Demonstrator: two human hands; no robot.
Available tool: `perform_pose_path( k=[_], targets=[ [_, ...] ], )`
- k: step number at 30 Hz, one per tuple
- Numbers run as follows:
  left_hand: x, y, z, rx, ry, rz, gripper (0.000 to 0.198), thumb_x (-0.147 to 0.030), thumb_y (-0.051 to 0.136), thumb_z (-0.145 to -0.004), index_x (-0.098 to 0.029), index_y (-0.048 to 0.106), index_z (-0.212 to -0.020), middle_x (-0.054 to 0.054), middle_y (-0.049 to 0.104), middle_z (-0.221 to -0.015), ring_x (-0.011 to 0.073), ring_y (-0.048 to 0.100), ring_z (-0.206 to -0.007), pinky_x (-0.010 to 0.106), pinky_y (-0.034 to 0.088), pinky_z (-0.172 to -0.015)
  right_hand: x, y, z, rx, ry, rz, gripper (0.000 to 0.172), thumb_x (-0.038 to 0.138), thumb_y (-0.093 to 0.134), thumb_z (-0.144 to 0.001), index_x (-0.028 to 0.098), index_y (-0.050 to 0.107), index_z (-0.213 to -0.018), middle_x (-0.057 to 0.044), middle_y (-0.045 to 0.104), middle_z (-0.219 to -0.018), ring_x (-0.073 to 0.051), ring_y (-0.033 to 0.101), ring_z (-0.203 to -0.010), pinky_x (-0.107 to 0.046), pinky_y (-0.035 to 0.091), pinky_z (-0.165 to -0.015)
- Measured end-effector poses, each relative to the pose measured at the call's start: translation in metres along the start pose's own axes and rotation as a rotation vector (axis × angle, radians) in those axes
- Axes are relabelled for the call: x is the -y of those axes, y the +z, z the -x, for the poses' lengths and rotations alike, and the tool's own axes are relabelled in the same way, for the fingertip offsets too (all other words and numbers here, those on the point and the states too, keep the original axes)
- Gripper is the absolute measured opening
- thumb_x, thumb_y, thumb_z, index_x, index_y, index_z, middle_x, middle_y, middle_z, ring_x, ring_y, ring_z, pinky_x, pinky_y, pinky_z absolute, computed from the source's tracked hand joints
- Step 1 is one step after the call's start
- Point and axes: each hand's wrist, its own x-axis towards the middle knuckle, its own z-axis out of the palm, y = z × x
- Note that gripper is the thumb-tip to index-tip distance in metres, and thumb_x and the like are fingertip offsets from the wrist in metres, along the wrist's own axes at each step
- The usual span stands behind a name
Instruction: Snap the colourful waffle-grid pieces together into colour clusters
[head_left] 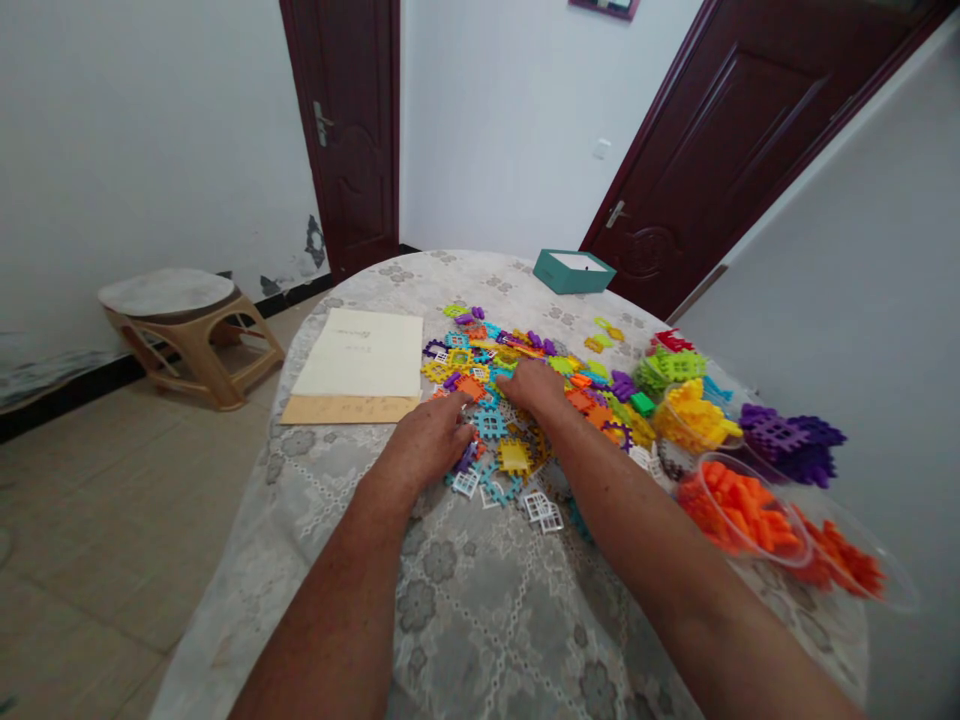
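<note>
A mixed pile of plastic interlocking building blocks [491,424] lies on the table in blue, yellow, orange, purple, green and white. My left hand [431,440] rests at the near left side of the pile, thumb and fingers apart, close to an orange square block [471,388] and small purple pieces. Deeper in the pile is my right hand [534,385]. Its fingers are bent down among the blocks near a light blue one, and whatever they hold is hidden. A yellow square block [514,456] and white window pieces [543,511] lie nearer to me.
At right, clear tubs hold orange pieces [750,510], yellow pieces [694,412] and red-orange pieces [847,560]; purple [795,442] and green blocks [667,368] are heaped beside them. Paper sheets [364,352] lie left. A green box [574,271] stands at the far edge; a stool [187,335] is beyond.
</note>
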Motion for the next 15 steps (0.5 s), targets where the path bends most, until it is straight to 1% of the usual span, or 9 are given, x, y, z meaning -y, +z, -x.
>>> perform_pose_path(
  k=[3, 5, 7, 10, 13, 15],
  targets=[
    [0.002, 0.002, -0.002, -0.030, 0.007, 0.026, 0.041, -0.024, 0.061, -0.094, -0.019, 0.063, -0.135, 0.013, 0.077, -0.115, 0.0266, 0.071, -0.101, 0.035, 0.047, -0.089, -0.003, -0.001, -0.006, 0.041, 0.019, -0.035, 0.054, 0.048, 0.062, -0.089, 0.011, 0.074, -0.126, -0.024, 0.072, -0.130, -0.036, 0.071, -0.116, -0.041, 0.055, -0.093],
    [0.003, 0.003, -0.002, -0.056, 0.016, 0.038, 0.041, -0.023, 0.061, -0.093, -0.019, 0.064, -0.134, 0.013, 0.077, -0.113, 0.0265, 0.071, -0.099, 0.035, 0.048, -0.088, -0.008, -0.002, -0.007, 0.034, 0.016, -0.062, 0.050, 0.043, 0.065, -0.087, 0.012, 0.075, -0.124, -0.024, 0.073, -0.128, -0.035, 0.071, -0.114, -0.038, 0.055, -0.090],
    [0.003, 0.004, -0.003, -0.087, 0.024, 0.065, 0.041, -0.023, 0.059, -0.094, -0.019, 0.065, -0.134, 0.012, 0.077, -0.110, 0.0259, 0.071, -0.096, 0.036, 0.049, -0.086, -0.016, -0.004, -0.005, -0.009, -0.006, -0.117, 0.042, 0.035, 0.065, -0.085, 0.013, 0.075, -0.119, -0.021, 0.075, -0.123, -0.032, 0.072, -0.109, -0.034, 0.053, -0.086],
    [0.002, 0.003, -0.003, -0.150, 0.021, 0.111, 0.038, -0.025, 0.060, -0.095, -0.020, 0.066, -0.132, 0.011, 0.078, -0.107, 0.0252, 0.072, -0.092, 0.037, 0.050, -0.087, -0.032, -0.009, 0.001, -0.058, -0.043, -0.197, 0.026, 0.025, 0.059, -0.086, 0.016, 0.076, -0.104, -0.014, 0.079, -0.105, -0.026, 0.072, -0.095, -0.030, 0.049, -0.078],
    [0.000, 0.001, -0.004, -0.233, -0.015, 0.182, 0.039, -0.029, 0.066, -0.093, -0.020, 0.068, -0.131, 0.011, 0.078, -0.109, 0.0254, 0.072, -0.096, 0.039, 0.052, -0.092, -0.047, -0.017, 0.013, -0.167, -0.084, -0.307, 0.020, 0.026, 0.055, -0.087, 0.018, 0.073, -0.092, -0.007, 0.076, -0.090, -0.022, 0.067, -0.084, -0.028, 0.044, -0.072],
    [-0.002, -0.001, -0.005, -0.276, -0.050, 0.275, 0.040, -0.031, 0.068, -0.091, -0.020, 0.069, -0.130, 0.011, 0.078, -0.112, 0.0258, 0.072, -0.101, 0.040, 0.052, -0.096, -0.051, -0.023, 0.026, -0.253, -0.144, -0.489, 0.019, 0.031, 0.057, -0.087, 0.018, 0.070, -0.087, -0.004, 0.072, -0.082, -0.020, 0.062, -0.078, -0.028, 0.043, -0.069]
  ],
)
